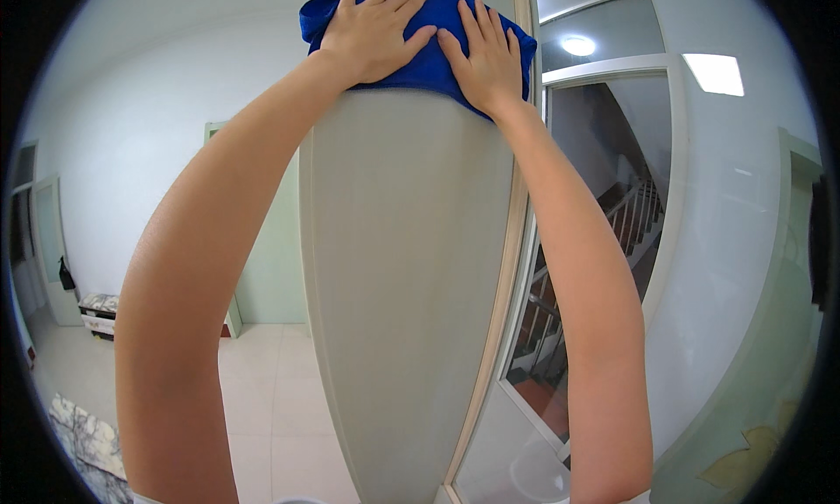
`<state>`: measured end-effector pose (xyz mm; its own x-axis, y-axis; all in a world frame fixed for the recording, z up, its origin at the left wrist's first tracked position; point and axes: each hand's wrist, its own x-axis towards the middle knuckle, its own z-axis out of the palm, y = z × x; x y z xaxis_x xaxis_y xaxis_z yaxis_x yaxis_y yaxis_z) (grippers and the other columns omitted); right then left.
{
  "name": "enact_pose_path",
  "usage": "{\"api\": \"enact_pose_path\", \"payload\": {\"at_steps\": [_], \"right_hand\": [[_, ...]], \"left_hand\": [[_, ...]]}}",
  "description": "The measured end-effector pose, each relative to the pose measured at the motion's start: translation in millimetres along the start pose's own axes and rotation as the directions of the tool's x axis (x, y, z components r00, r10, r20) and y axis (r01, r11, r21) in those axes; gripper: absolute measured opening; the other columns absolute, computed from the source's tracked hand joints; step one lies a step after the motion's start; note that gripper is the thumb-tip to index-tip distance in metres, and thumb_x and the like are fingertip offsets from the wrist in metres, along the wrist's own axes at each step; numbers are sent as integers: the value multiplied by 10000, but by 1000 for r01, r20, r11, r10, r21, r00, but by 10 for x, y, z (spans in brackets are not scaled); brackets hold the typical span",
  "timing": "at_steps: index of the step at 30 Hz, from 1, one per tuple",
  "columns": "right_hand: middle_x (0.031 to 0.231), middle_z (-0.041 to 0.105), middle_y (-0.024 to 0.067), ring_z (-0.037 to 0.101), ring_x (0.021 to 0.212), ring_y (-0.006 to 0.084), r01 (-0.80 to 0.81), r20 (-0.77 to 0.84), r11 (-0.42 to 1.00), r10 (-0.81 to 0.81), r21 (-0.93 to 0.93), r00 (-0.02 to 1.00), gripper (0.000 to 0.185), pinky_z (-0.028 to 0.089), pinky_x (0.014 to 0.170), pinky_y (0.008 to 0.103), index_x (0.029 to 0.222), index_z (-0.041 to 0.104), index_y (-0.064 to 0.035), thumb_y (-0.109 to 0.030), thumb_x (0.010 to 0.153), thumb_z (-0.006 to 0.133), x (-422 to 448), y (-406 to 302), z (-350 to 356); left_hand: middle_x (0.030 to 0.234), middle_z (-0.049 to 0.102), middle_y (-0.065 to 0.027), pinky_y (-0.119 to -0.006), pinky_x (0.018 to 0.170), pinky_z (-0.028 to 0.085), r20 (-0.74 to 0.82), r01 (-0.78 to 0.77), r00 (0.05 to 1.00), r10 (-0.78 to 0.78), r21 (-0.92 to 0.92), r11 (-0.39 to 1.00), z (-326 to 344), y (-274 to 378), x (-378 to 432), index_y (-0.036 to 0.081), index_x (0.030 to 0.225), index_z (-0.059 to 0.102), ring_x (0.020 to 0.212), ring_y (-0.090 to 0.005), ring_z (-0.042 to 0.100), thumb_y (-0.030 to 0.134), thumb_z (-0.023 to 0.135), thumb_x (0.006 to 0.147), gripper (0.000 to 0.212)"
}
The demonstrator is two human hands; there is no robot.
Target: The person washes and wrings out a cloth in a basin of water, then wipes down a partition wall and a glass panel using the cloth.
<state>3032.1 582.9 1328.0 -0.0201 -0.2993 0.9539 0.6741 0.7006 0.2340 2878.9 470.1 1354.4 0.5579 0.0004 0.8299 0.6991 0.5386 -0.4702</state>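
Both arms reach up to a blue cloth (430, 58) spread over the upper part of a tall, pale upright panel (407, 254). My left hand (377, 31) lies flat on the cloth's left half, fingers spread. On its right half, my right hand (484, 58) rests palm down with fingers apart, close to the panel's wood-coloured edge strip (502, 268). The two thumbs nearly meet. A bunched fold of cloth sticks out past the panel's left side. The cloth's top edge is partly cut off by the picture.
Right of the panel is a glazed frame (676, 176) with a staircase railing (633, 209) seen through it. At left are a pale green door (279, 261), a tiled floor (275, 386), a marble-patterned surface (88, 438) and a low drawer unit (98, 317) by the wall.
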Motion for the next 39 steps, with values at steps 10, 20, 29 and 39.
{"api": "enact_pose_path", "payload": {"at_steps": [10, 20, 29, 39], "right_hand": [[1544, 266, 108, 209, 1437, 269, 18, -20, 1000, -18, -16, 1000, 704, 136, 1161, 444, 1484, 311, -166, -612, 940, 270, 154, 54, 45], [1543, 267, 105, 208, 1436, 267, -9, -68, 1000, 8, -20, 998, 692, 141, 1162, 433, 1483, 312, -161, -597, 946, 273, 220, 71, 124], [1546, 254, 117, 212, 1433, 285, -23, -7, 1000, 23, -15, 1000, 681, 144, 1159, 435, 1481, 312, -141, -568, 951, 298, 65, -40, -6], [1532, 282, 131, 240, 1420, 301, -32, -2, 999, 32, 1, 999, 649, 153, 1153, 455, 1464, 336, -119, -532, 964, 330, -250, -195, -115]], "left_hand": [[1431, 451, -95, -491, 1130, 205, -94, 8, 995, -28, -208, 978, 26, -40, 124, 50, 1383, 440, 1358, -230, 355, 444, 396, 940, 594], [1448, 429, -93, -509, 1136, 190, -52, 60, 996, -73, -216, 975, 21, -23, 188, 60, 1395, 428, 1381, -227, 319, 437, 395, 940, 591], [1446, 430, -94, -527, 1130, 193, -70, 43, 996, -60, -216, 975, -34, 28, 45, 59, 1392, 430, 1379, -229, 318, 431, 414, 933, 591], [1513, 342, 5, -513, 1142, 168, 14, 74, 997, -74, -2, 997, -159, 171, -252, 197, 1466, 344, 1407, -168, 272, 496, 328, 979, 572]]}}
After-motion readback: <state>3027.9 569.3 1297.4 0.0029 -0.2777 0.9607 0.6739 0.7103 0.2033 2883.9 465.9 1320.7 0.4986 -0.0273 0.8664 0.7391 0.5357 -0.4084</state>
